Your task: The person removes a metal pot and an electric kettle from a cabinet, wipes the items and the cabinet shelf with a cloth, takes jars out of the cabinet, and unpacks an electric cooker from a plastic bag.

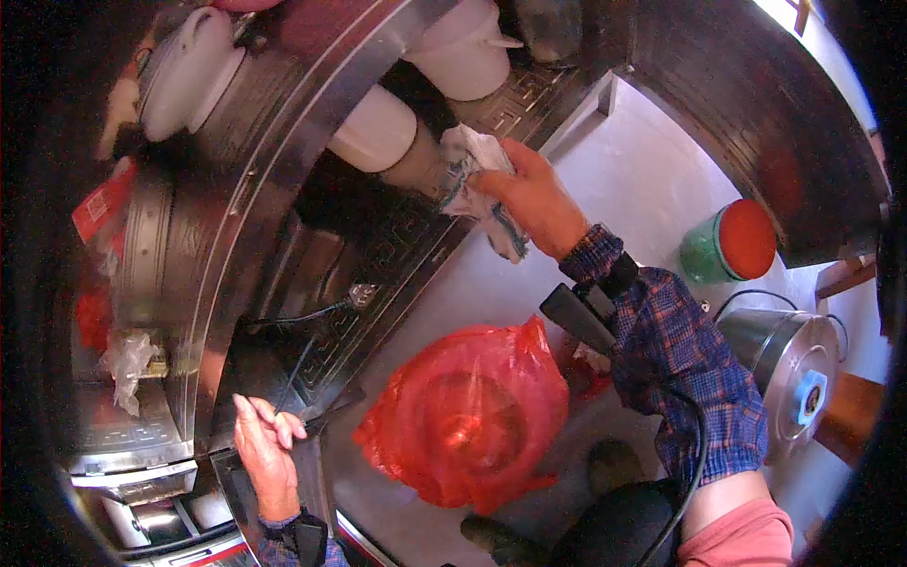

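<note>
My right hand (pixel 539 197) grips a crumpled white cloth (pixel 480 180) with dark greenish markings, its loose end hanging down. The cloth is at the front edge of a dark metal shelf (pixel 411 250) with a key-pattern surface, close to a white container (pixel 376 129). My left hand (pixel 267 449) is raised at the lower left, near the cabinet's edge, its fingers apart and slightly curled, holding nothing. Below and between the hands, a large red plastic bag (pixel 468 416) lies on the floor over something round.
Another white bucket (pixel 463 57) stands farther back on the shelf. A green jar with a red lid (pixel 746 239) and a metal canister (pixel 789 369) are at the right. A black cable and plug (pixel 362 296) lie on the lower shelf. My feet are at the bottom.
</note>
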Tool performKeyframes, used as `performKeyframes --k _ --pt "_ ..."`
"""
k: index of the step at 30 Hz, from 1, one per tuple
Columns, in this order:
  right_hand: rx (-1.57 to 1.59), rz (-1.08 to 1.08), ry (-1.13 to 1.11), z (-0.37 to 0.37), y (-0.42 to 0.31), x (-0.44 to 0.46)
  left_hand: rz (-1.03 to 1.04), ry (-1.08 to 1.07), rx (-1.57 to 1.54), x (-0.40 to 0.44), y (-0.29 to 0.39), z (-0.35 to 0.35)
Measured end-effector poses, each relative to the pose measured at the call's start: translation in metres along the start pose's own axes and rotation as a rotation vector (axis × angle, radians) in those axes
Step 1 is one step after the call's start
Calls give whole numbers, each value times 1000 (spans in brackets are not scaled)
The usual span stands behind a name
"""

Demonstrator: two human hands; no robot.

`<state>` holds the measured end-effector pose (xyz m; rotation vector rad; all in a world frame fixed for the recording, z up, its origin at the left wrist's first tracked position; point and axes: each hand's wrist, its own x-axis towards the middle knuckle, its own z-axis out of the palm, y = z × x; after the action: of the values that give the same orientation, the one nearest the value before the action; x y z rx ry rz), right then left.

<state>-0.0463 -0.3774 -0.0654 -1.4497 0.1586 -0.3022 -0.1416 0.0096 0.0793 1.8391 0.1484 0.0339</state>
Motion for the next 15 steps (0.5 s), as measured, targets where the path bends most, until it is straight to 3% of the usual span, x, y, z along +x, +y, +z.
performKeyframes --k 7,10,11,13,15 --pt "84 64 -38 12 1 -11 30 -49 -25 4 -4 20" --pt "49 53 -132 11 -2 -12 177 -17 462 13 1 18" --pt "48 51 -130 10 0 -11 179 -18 461 15 2 25" --pt "-61 -11 -103 10 7 -9 89 22 -85 24 9 50" --pt "-64 -83 -18 9 -3 -8 -19 -46 -239 39 12 59"
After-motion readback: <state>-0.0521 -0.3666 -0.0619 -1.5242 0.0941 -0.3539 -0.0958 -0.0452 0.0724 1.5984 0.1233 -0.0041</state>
